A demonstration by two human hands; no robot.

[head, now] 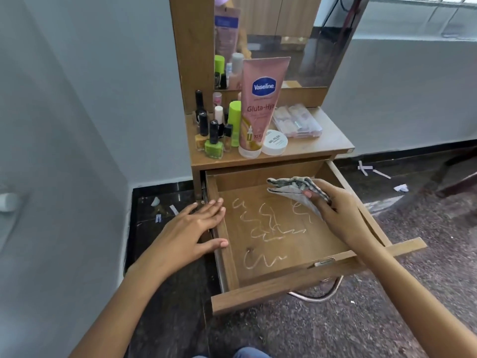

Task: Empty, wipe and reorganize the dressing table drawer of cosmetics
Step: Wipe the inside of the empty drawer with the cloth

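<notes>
The wooden drawer is pulled out and holds no cosmetics; white squiggly smears streak its bottom. My left hand rests flat on the drawer's left wall with straight fingers. My right hand grips a folded grey checked cloth above the drawer's back right part. On the tabletop stand a pink Vaseline tube, several nail polish bottles, a green-capped bottle, a white nail polish remover jar and a clear plastic box.
A mirror rises behind the cosmetics. A grey wall stands close on the left. Paper scraps litter the dark floor on both sides. A curved metal handle hangs below the drawer front. Dark furniture sits at far right.
</notes>
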